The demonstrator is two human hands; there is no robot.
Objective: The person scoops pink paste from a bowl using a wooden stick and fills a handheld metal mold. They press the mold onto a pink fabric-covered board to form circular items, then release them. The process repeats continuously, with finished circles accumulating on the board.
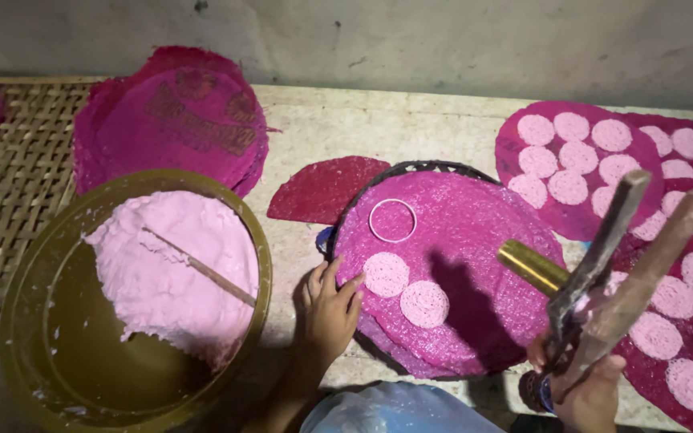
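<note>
Printed magenta sack sheets [174, 128] (round-cut, stacked) beyond the bowl [18, 321].

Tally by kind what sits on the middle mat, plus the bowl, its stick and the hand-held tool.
Pink discs: 2
White ring: 1
Bowl: 1
Stick: 1
Wooden press: 1
Total: 6

A wide olive basin [18, 321] of pink dough with a thin stick [202, 269] in it stands left, behind it a woven bamboo mat [18, 176], a stack of magenta mesh rounds [174, 128], a dark red half-round [326, 188], and disc-covered magenta sheets [579, 216] lie right.
</note>
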